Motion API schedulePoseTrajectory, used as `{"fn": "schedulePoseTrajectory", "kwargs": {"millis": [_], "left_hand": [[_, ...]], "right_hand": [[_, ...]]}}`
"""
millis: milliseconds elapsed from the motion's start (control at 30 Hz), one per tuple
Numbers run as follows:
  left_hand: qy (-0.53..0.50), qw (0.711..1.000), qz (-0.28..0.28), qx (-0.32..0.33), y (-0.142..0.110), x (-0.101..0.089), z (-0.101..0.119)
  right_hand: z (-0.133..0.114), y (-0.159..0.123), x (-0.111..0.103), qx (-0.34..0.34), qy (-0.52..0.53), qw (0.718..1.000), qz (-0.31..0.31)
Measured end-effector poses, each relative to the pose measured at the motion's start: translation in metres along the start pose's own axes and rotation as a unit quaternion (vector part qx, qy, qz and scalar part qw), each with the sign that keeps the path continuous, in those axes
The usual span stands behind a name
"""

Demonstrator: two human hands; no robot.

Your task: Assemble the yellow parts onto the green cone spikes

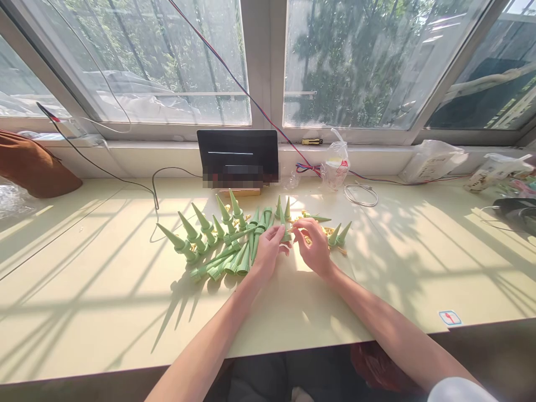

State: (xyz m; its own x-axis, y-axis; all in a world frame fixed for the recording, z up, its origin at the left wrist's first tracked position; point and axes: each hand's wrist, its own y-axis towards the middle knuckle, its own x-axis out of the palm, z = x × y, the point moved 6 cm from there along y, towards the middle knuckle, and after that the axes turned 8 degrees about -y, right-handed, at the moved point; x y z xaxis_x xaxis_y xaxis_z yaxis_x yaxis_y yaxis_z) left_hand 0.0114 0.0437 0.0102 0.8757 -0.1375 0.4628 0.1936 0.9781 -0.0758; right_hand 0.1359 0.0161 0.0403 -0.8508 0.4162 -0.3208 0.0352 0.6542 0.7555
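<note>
My left hand [269, 250] is closed around a green pointed plastic spike [283, 221], its tip upward. Close beside it, my right hand [313, 248] has thumb and fingers pinched together at the spike's side; whatever lies between them is too small to make out. To the left, several green spikes stand upright [188, 226], and more hollow spikes lie in a heap [232, 262] next to my left wrist. Behind my right hand are small yellow parts [329, 230], partly hidden by the fingers. Two short green spikes [344, 234] stand just right of that hand.
A dark tablet [238, 156] leans at the table's back, a cable running left. Near the sill are a plastic-wrapped cup [336, 167], a coiled cable [360, 195] and a yellow cutter [312, 142]. Plastic bags [433, 161] lie back right; a brown bag [36, 164] sits far left.
</note>
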Motion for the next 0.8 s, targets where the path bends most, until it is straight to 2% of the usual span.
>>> {"fn": "schedulePoseTrajectory", "kwargs": {"millis": [800], "left_hand": [[-0.015,1.000,-0.014,-0.007,-0.0008,0.0010,-0.0024]], "right_hand": [[0.0044,0.0002,0.0015,0.020,-0.025,0.999,-0.004]]}}
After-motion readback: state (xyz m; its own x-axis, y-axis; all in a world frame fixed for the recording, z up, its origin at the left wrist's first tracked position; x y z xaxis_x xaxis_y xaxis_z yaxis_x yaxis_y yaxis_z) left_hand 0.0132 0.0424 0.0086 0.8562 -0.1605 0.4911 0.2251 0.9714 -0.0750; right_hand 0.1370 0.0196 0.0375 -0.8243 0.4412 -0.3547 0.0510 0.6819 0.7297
